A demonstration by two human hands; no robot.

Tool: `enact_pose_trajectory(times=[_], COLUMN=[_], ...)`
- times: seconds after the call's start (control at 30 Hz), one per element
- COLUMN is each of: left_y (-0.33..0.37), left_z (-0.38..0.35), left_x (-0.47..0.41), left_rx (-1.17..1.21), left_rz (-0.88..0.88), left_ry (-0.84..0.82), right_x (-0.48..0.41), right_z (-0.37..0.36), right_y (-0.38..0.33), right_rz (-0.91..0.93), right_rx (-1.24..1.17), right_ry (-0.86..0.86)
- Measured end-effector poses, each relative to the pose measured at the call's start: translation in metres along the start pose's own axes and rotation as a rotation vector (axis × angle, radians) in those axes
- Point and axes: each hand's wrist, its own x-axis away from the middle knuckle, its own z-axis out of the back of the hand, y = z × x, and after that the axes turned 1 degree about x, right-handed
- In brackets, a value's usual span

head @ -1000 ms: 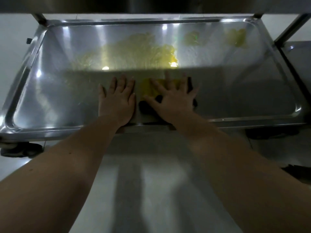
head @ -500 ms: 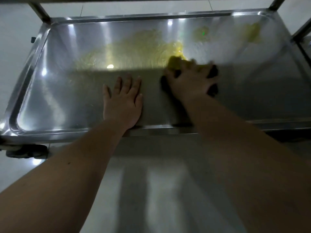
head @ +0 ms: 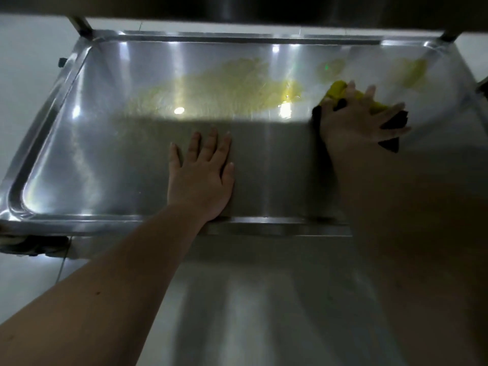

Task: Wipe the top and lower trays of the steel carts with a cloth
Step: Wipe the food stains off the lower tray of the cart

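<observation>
Right grip [head: 353, 122] pressed splayed fingers on the yellow-and-black cloth [head: 336, 91] beneath it, on the lower tray [head: 105, 167]; yellow smear [head: 224, 85] just left of it. Left grip [head: 202, 175] rested flat, holding nothing.

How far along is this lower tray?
Done: near half of the tray looks smear-free. In hand: right hand presses the cloth on the right side; left hand rests flat near the front rim. Left: the yellow smear mid-tray and two small patches far right. Top tray: surface hidden.
</observation>
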Motion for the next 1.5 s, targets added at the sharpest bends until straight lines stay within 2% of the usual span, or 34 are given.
enact_pose_trajectory(times=[0.07,0.2,0.27,0.33,0.47,0.57,0.63,0.77,0.83,0.9,1.0,1.07,1.17,1.23,1.37,1.43,1.5], left_y=[0.001,-0.001,-0.002,-0.003,-0.002,-0.001,0.000,-0.001,-0.001,-0.002,-0.002,-0.002,0.001,0.001,-0.001,-0.002,-0.012], left_z=[0.000,0.001,0.001,0.001,-0.001,-0.001,0.000,-0.002,-0.001,0.000,0.001,0.000,0.001,0.002,0.004,0.008,0.016], left_x=[0.000,-0.001,-0.001,-0.002,-0.002,-0.001,-0.002,-0.003,-0.003,-0.002,-0.002,-0.002,-0.002,-0.002,-0.002,-0.004,-0.005], left_rx=[-0.006,0.001,0.014,0.020,-0.001,-0.032,-0.034,-0.039,-0.025,-0.009,-0.008,-0.017,-0.036,-0.026,-0.015,0.027,0.117], left_rz=[0.000,0.008,0.003,0.000,-0.011,-0.012,-0.010,0.003,0.001,0.001,-0.004,-0.009,-0.004,-0.003,0.014,0.002,-0.025], left_ry=[-0.001,0.013,0.010,-0.003,0.003,-0.003,-0.004,-0.010,-0.003,-0.006,-0.013,-0.009,-0.005,-0.005,-0.014,-0.035,-0.064], right_x=[0.019,0.057,0.050,0.015,-0.049,-0.031,-0.001,0.067,0.065,0.037,-0.013,-0.017,0.010,0.033,0.083,0.084,0.072], right_z=[-0.007,-0.018,-0.018,-0.014,0.006,0.010,0.002,-0.017,-0.018,-0.012,0.005,0.015,0.011,0.004,-0.006,-0.001,0.008], right_y=[-0.044,-0.100,-0.091,-0.058,0.028,0.012,-0.041,-0.126,-0.129,-0.109,-0.044,-0.006,-0.008,-0.030,-0.048,-0.028,0.007], right_rz=[0.078,0.586,0.711,0.690,0.290,0.102,0.157,0.639,0.768,0.756,0.451,0.272,0.183,0.279,0.625,0.680,0.655], right_rx=[-0.014,0.053,0.063,0.078,0.069,-0.001,-0.028,0.064,0.062,0.063,0.020,-0.073,-0.158,-0.125,0.034,0.058,0.081], right_ry=[-0.051,-0.104,-0.107,-0.068,-0.041,-0.093,-0.095,-0.169,-0.213,-0.193,-0.139,-0.083,-0.003,-0.045,-0.182,-0.224,-0.243])
